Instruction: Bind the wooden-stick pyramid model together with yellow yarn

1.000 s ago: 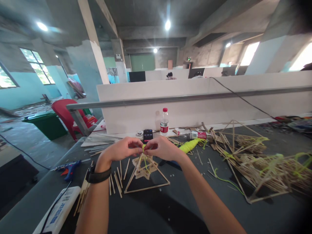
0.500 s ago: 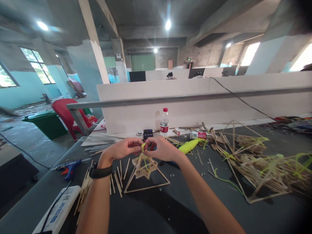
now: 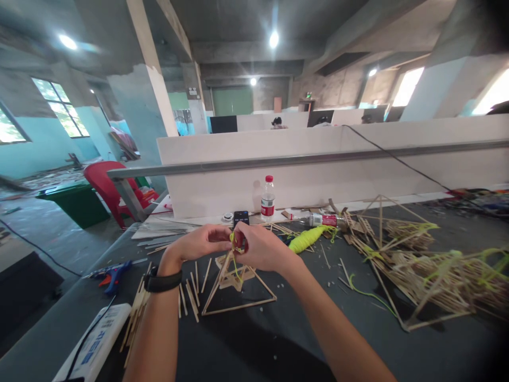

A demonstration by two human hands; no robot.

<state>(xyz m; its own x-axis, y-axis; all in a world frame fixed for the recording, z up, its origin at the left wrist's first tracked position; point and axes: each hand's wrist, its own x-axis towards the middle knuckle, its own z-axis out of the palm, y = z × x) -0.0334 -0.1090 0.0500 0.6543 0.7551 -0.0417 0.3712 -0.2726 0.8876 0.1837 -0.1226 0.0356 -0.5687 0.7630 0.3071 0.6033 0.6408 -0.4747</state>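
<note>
A small pyramid frame of thin wooden sticks [image 3: 239, 307] stands on the dark table, with a star-shaped stick piece [image 3: 234, 278] inside it. Yellow-green yarn [image 3: 233, 240] is looped at the pyramid's top, and a loose end hangs down inside. My left hand [image 3: 204, 241], with a black band on its wrist, pinches the yarn at the tip from the left. From the right, my right hand [image 3: 260, 246] has its fingers curled on the same yarn, close against the left fingertips. The exact knot is partly hidden by the fingers.
Loose sticks [image 3: 193, 297] and a glue gun [image 3: 115, 276] lie left, near a white power strip [image 3: 95, 339]. Behind stand a bottle [image 3: 268, 199] and a phone [image 3: 240, 217]. A yarn bundle [image 3: 306, 240] and a heap of stick frames [image 3: 441, 281] occupy the right.
My right hand has turned, its fingers curling further over the yarn at the tip. My left hand stays nearly in place, and the pyramid has not visibly moved.
</note>
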